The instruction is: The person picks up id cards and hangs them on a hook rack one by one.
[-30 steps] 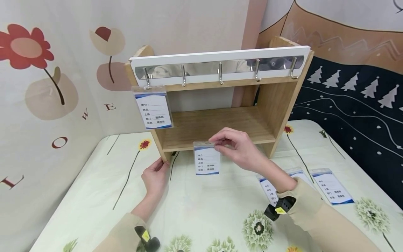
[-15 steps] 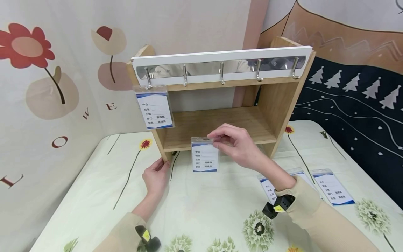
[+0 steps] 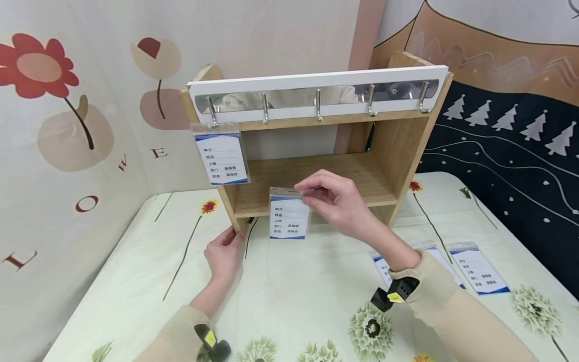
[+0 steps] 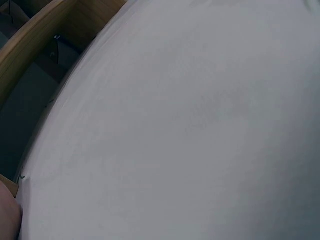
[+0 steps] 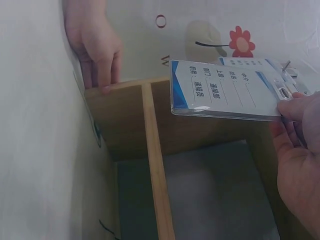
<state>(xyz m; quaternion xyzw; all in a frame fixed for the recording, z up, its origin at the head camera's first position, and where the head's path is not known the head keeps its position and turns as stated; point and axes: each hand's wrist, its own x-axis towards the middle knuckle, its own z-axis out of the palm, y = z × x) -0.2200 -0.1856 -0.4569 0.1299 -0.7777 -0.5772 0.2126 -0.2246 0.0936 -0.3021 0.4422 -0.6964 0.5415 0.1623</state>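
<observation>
My right hand pinches the top corner of a badge holder, a clear sleeve with a blue-and-white printed card. The badge hangs upright in front of the lower board of the wooden shelf. In the right wrist view, the fingers and thumb of that hand meet near the badge's slot end. My left hand grips the bottom front corner of the shelf's left side panel. A matching badge holder hangs on the leftmost hook of the white rail.
Several metal hooks stand along the rail, including a second hook and a middle hook. At right on the flowered tablecloth lie a badge and, partly behind my right forearm, another badge. Patterned cloth hangs behind.
My right hand has raised the badge and moved it slightly left, toward the shelf. The left hand has stayed at the shelf's corner.
</observation>
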